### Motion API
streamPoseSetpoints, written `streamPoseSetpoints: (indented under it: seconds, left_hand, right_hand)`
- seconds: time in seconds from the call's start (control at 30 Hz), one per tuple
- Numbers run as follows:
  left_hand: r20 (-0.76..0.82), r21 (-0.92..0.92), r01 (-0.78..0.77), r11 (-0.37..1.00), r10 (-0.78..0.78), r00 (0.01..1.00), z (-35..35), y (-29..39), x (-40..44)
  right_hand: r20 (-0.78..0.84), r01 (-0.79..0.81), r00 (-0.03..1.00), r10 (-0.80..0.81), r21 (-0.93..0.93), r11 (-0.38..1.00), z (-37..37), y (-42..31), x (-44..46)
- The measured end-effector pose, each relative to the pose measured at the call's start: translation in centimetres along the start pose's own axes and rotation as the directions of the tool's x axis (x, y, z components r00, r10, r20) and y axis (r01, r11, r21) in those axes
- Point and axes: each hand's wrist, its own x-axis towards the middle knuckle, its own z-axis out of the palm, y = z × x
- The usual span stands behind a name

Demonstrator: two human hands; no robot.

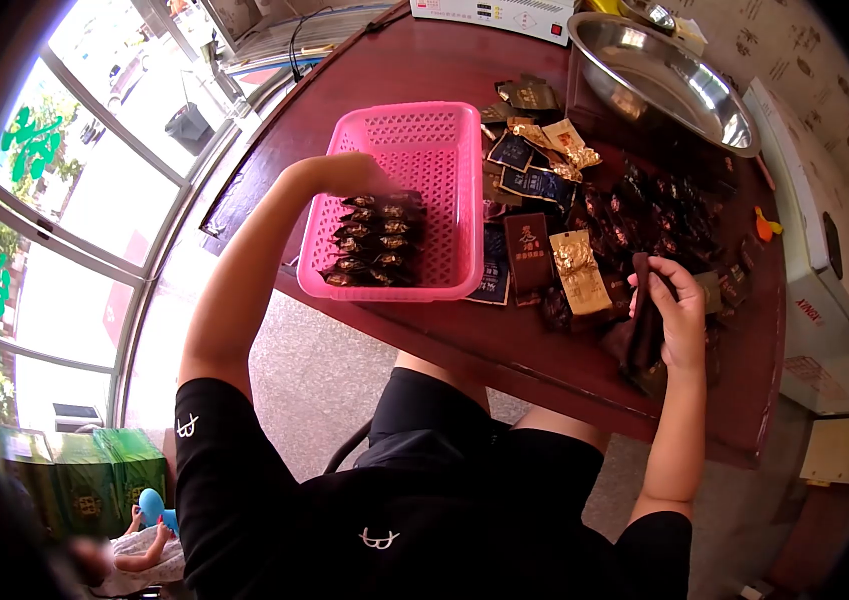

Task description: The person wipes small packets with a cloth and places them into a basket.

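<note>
My left hand (352, 174) is over the pink plastic basket (454, 122), at the back end of the small dark packets (374, 240) lined up in rows inside. Its fingers are blurred and partly hidden, so I cannot see whether they hold anything. At the right of the table, my right hand (679, 310) is closed on a dark brown packet (641, 305), held upright between thumb and fingers. Close by that hand lie a gold packet (580, 272), a dark red packet (528, 250) and a heap of dark packets (659, 215).
A steel bowl (664, 85) stands at the back right of the red table (424, 65). Behind is a white machine (504, 14). A white box (814, 300) stands along the right side. Another person's arm (149, 553) shows at the lower left by green boxes (94, 475).
</note>
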Motion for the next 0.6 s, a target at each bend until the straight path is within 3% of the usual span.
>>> streamPoseSetpoints:
  seconds: [0.07,0.13,0.47,0.6]
  left_hand:
    - [-0.012,-0.068,0.037,0.997,-0.038,0.999,0.6,-0.2,-0.2]
    - [-0.184,-0.216,-0.051,0.975,0.010,0.983,1.9,-1.7,0.2]
    - [-0.222,-0.224,-0.101,0.969,0.050,0.974,1.7,-0.1,-0.1]
    - [-0.576,0.037,-0.365,0.930,0.318,0.753,1.2,4.7,-1.2]
  right_hand:
    - [-0.003,-0.004,1.000,0.004,0.014,1.000,-0.1,0.0,0.2]
    - [-0.134,0.023,0.991,-0.022,0.004,1.000,-0.3,0.3,0.4]
    - [-0.259,0.092,0.962,-0.087,0.007,0.996,-1.8,-0.5,1.1]
    - [-0.341,0.047,0.937,-0.077,-0.096,0.994,-4.0,-2.0,0.9]
